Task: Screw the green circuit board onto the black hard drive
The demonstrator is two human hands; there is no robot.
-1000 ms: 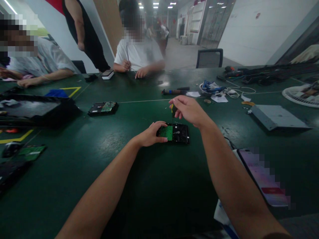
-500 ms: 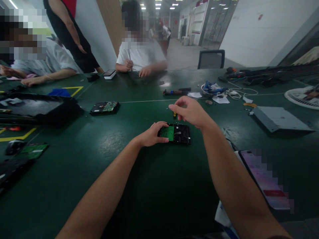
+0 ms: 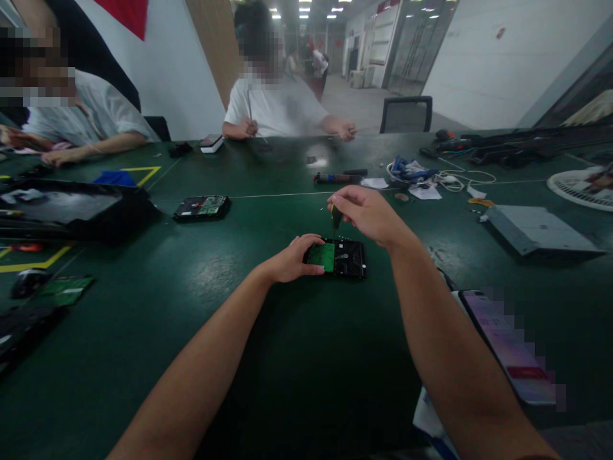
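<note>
A black hard drive (image 3: pixel 345 257) with a green circuit board (image 3: pixel 320 254) on its left half lies on the green table (image 3: pixel 268 332) in front of me. My left hand (image 3: pixel 292 259) grips its left end and holds it flat. My right hand (image 3: pixel 368 214) hovers just above the drive's far edge, its fingers pinched on a small screwdriver (image 3: pixel 335 217) with a yellow and black handle. The tip points straight down at the board.
A second hard drive (image 3: pixel 202 207) lies to the far left, a black tray (image 3: pixel 67 211) beyond it. A phone (image 3: pixel 507 345) rests near my right forearm. A grey metal case (image 3: pixel 536 230), cables (image 3: pixel 421 172) and a fan grille (image 3: pixel 579 185) lie at right. People sit across the table.
My right hand shifted its fingers on the screwdriver handle while staying above the drive. The left hand has not moved. The person opposite stretched an arm out to the right.
</note>
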